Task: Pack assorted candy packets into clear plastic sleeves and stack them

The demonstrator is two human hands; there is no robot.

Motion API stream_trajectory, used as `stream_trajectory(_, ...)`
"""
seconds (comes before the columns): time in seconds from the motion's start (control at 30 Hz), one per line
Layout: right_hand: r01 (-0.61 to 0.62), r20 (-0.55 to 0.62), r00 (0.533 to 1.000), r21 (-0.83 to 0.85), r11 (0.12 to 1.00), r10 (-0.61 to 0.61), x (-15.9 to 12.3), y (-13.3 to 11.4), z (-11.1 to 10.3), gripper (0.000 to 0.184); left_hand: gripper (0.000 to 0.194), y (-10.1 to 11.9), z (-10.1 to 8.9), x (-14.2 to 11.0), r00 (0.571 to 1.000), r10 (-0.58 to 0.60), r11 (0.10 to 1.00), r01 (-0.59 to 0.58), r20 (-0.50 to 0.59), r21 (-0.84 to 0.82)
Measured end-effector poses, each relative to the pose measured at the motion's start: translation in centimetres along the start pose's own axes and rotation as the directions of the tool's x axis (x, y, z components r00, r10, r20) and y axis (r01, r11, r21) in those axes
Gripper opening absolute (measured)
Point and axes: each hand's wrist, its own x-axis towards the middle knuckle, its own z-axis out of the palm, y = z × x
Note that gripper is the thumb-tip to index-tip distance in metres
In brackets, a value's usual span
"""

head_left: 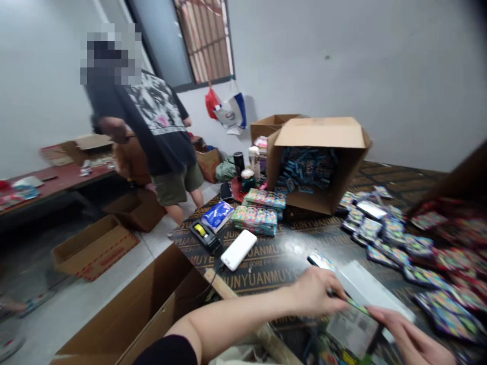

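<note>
My left hand (317, 293) reaches across the dark printed table (289, 251) and pinches the edge of a flat clear-wrapped packet (352, 327) at the bottom right. My right hand (409, 337) lies under the packet's right side, fingers stretched along it and holding it too. The packet is blurred; it looks like a colourful card in plastic. A white flat sheet (367, 286) lies just behind it.
Several colourful packets (418, 248) spread over the table's right. An open carton (319, 162) on its side holds blue packets. Stacked colourful boxes (254, 219), a white power bank (239, 249) and a blue pack (217, 214) lie centre. A person in a black shirt (152, 132) stands left among cartons (93, 248).
</note>
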Motion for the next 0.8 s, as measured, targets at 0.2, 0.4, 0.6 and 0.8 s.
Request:
stream_trajectory(0.2, 0.21, 0.183, 0.968, -0.208, 0.955, -0.172, 0.8, -3.1, 0.1, 0.028, 0.008, -1.3, -1.6, 0.3, 0.99, -0.125, 0.979, 0.113, -0.062, -0.167)
stream_trajectory(0.4, -0.071, -0.212, 0.976, -0.558, 0.827, -0.059, 6.9, 2.0, -4.5, 0.042, 0.02, -9.0, -4.0, 1.9, 0.908, -0.39, 0.92, 0.377, -0.154, -0.11)
stream_trajectory(0.6, -0.132, -0.202, 0.979, -0.537, 0.833, 0.025, 8.7, 3.3, -2.9, 0.031, 0.017, -10.9, -5.3, 1.2, 0.905, -0.387, 0.864, 0.423, -0.18, 0.273)
stream_trajectory(0.8, -0.091, -0.015, 0.996, -0.346, 0.934, 0.092, 8.0, 1.7, -2.6, 0.024, 0.03, -6.5, -3.7, 3.7, 0.95, -0.231, 0.953, 0.264, -0.209, 0.15)
